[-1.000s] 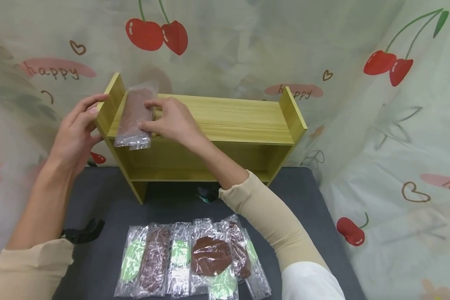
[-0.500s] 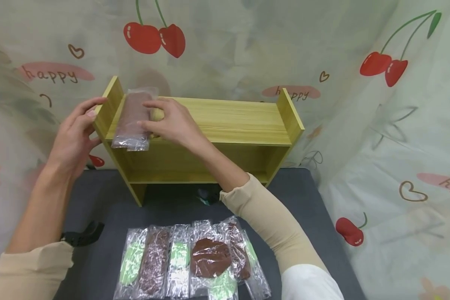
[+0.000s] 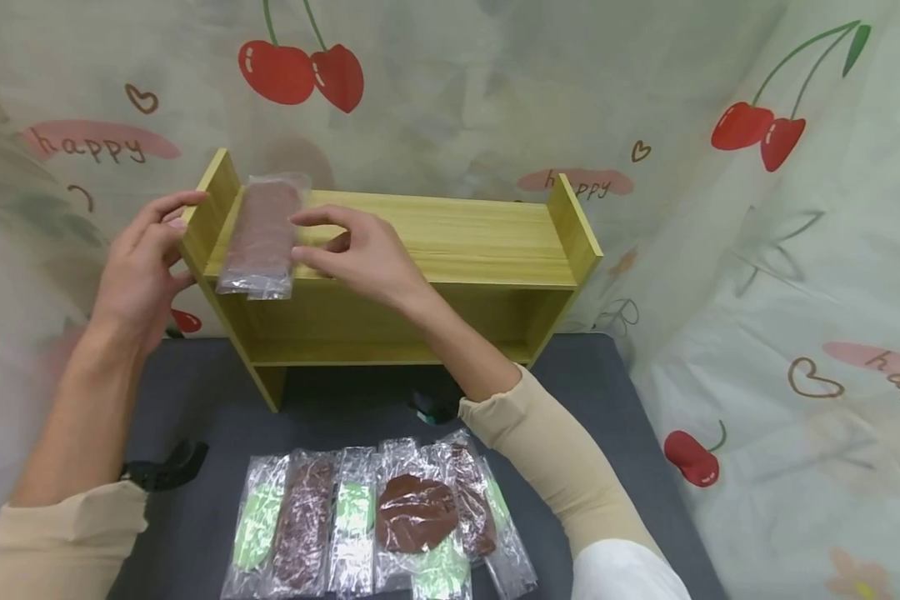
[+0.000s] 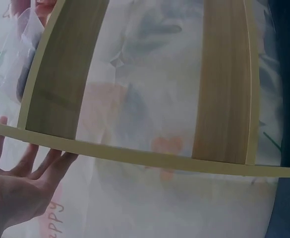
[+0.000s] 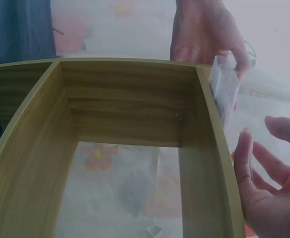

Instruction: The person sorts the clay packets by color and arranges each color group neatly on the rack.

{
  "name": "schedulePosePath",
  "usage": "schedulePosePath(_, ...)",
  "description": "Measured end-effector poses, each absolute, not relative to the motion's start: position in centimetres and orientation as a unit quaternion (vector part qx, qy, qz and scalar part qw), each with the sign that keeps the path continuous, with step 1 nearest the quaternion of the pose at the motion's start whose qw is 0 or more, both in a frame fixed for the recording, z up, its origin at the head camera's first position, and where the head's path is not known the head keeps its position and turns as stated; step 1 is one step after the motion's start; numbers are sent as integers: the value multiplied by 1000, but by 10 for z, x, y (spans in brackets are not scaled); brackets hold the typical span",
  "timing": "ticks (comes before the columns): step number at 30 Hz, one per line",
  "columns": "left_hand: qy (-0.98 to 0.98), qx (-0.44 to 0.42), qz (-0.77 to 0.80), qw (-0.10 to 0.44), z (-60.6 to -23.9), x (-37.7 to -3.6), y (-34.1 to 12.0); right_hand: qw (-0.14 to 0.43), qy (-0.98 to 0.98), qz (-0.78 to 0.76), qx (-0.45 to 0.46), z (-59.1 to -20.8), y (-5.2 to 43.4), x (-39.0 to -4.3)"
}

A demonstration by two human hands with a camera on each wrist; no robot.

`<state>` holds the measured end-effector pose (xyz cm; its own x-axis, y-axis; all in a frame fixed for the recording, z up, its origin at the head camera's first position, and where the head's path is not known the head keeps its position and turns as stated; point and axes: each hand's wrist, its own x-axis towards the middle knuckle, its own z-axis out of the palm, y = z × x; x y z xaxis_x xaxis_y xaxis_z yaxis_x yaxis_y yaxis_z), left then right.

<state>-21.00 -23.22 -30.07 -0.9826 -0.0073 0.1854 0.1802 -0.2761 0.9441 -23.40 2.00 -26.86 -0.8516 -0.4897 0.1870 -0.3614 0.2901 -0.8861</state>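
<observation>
Brown packet [image 3: 258, 235] between open hands [image 3: 138, 271], shelf-top [image 3: 450, 237].

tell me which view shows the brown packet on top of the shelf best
The head view: the brown packet lies full length on the wooden shelf, at its left end, overhanging the front edge. The right wrist view shows only its crinkled end past the shelf's side. The left wrist view catches just a blurred bit of plastic at the top left corner.

Backdrop: pale green cloth [image 3: 457, 92] printed with red cherries, hearts and "happy", hanging from nine through twelve to three o'clock.
Surface: dark grey tabletop [image 3: 585, 392] at six o'clock.
Light: soft, even.
</observation>
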Motion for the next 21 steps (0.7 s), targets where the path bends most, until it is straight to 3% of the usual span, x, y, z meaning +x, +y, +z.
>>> schedulePosePath(21, -597, -32, -795, 99, -297, -210, -226, 75, 718, -604, -338, -286, 79, -198)
